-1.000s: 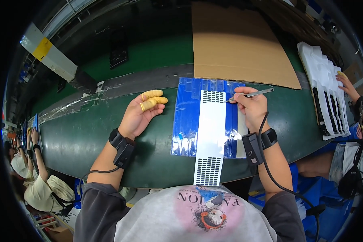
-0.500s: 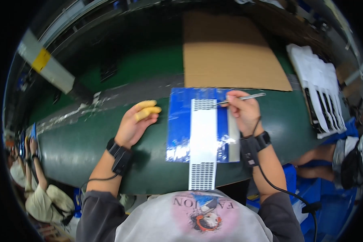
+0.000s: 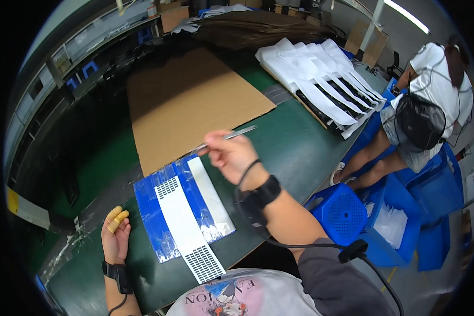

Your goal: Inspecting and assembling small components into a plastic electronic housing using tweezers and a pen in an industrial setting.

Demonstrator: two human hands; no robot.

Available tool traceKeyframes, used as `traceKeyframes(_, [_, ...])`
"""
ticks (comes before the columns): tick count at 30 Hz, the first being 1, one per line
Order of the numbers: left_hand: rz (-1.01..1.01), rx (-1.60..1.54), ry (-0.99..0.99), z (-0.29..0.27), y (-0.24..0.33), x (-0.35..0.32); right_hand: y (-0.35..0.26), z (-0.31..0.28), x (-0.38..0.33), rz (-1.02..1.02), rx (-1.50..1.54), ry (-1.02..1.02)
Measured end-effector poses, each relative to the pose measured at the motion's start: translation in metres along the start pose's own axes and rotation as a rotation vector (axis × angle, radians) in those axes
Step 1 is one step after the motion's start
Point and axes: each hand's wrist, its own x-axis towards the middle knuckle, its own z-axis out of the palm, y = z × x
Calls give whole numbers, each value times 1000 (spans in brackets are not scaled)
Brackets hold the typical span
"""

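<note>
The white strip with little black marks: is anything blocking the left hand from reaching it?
Nothing visible does: between the left hand and the white strip come a bit of green tabletop and the blue board, lying flat.

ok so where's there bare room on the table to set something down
A wide bare patch of green table lies between the right hand and the white-topped stack. The cardboard sheet is mostly bare too. Only a narrow gap parts the left hand from the blue sheet, itself crowded by the white strip, with tweezers close by.
</note>
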Motion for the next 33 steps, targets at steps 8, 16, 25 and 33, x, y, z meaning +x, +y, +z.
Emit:
traceKeyframes(8, [103,505,-329,142,30,39,-82,-111,-141,-340,93,164])
traceKeyframes(16, [-7,711,-886,372,-122,118,-69,-154,-301,-478,139,592])
traceKeyframes(25, [540,1012,-732,482,-202,108,-69,-158,-366,-510,97,731])
traceKeyframes(33, [544,998,-918,447,-172,98,-70,-165,-331,-440,136,590])
